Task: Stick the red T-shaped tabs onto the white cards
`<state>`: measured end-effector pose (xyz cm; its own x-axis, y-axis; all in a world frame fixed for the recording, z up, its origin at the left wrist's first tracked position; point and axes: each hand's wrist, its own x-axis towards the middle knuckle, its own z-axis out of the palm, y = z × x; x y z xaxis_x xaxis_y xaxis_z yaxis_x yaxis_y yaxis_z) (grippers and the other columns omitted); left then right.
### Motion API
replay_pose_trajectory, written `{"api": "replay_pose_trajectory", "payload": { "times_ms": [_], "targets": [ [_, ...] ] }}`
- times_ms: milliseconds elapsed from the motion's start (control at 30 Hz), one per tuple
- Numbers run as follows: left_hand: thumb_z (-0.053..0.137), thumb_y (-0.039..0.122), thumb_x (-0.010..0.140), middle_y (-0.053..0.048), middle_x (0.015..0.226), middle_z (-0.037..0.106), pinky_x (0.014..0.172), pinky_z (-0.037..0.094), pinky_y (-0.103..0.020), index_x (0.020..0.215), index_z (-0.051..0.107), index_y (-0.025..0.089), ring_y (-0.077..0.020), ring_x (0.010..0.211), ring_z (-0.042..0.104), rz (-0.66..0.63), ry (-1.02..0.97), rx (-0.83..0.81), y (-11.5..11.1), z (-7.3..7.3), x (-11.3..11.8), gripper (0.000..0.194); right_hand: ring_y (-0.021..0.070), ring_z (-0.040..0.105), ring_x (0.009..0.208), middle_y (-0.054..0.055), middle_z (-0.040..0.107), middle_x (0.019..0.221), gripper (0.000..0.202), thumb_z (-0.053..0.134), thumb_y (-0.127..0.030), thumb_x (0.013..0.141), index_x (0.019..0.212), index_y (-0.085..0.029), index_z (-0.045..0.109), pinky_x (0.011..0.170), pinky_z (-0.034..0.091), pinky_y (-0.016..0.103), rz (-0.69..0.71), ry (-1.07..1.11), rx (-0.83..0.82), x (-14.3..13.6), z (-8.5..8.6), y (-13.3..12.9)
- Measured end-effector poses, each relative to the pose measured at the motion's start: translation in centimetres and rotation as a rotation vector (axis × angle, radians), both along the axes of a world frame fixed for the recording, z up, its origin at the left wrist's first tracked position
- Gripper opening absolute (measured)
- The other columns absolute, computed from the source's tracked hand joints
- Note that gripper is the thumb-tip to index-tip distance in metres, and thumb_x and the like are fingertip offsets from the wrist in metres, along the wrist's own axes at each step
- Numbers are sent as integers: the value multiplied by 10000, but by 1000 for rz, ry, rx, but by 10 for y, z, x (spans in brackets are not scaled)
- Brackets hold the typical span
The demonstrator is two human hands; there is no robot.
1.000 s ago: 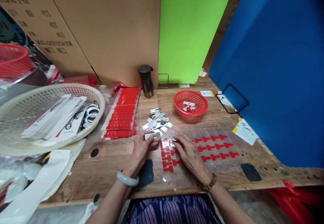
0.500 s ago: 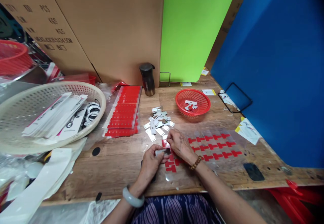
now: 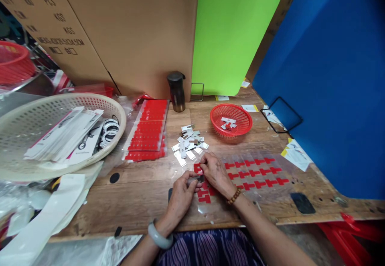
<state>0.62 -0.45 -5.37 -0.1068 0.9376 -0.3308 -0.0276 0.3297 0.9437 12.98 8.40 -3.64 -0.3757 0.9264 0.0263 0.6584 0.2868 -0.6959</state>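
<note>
My left hand [image 3: 181, 196] pinches a small metal piece [image 3: 195, 180] over the left part of a clear sheet with red T-shaped stickers [image 3: 260, 173]. Close beside it, my right hand [image 3: 214, 172] has its fingers pressed together at a red sticker near the sheet's left edge; what they hold, if anything, is hidden. Just beyond my hands lies a loose pile of small metal pieces [image 3: 189, 144]. Behind and right of the pile, a red basket [image 3: 246, 126] holds several small pieces.
A large pale basket [image 3: 116, 148] with printed cards stands at the left. Red sticker sheets [image 3: 147, 127] lie beside it. A dark flask [image 3: 177, 91] is at the back, before cardboard and a green panel [image 3: 234, 29]. A blue panel [image 3: 327, 89] rises at the right.
The metal piece in my left hand has tilted and shows less of its light face. My right hand stays at the sheet's left end. The view has shifted slightly.
</note>
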Motion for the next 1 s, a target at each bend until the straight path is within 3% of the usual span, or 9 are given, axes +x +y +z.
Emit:
{"api": "replay_pose_trajectory", "payload": {
  "times_ms": [167, 333, 567, 767, 1000],
  "targets": [
    [543, 283, 822, -45, 812, 721, 753, 542, -312, 957, 594, 184, -195, 806, 705, -1, 32, 3, 0, -1, 0, 175, 170, 490, 740, 20, 524, 748, 133, 462, -62, 745, 698, -186, 464, 674, 359, 280, 7, 10, -29, 2, 3, -5],
    [551, 288, 822, -53, 829, 723, 750, 547, -312, 994, 600, 181, -200, 802, 708, 16, -11, -9, 0, 5, 0, 208, 149, 508, 676, 2, 561, 702, 99, 470, -116, 772, 705, -182, 500, 613, 362, 255, 44, 91, -194, 8, 16, -5],
    [632, 202, 764, -66, 929, 707, 697, 565, -290, 1037, 598, 158, -181, 749, 711, 112, -92, -67, 5, 16, 2, 278, 140, 531, 673, 0, 594, 726, 63, 534, -190, 774, 711, -185, 531, 614, 407, 246, 149, 381, -401, 20, 32, -2],
    [662, 107, 743, -83, 729, 718, 646, 557, -220, 916, 568, 113, -139, 623, 697, 191, -396, -245, 8, 27, -5, 197, 131, 520, 657, -28, 553, 708, 61, 542, -237, 789, 760, -190, 516, 616, 416, 248, 34, 456, -367, 28, 34, -18],
    [623, 105, 788, -136, 908, 725, 752, 564, -262, 961, 607, 88, -183, 766, 714, 141, -616, -276, 1, 51, -4, 175, 123, 515, 652, -35, 546, 692, 63, 547, -181, 773, 731, -199, 504, 614, 405, 236, -15, 373, -201, 31, 46, -39]
  ]
}}
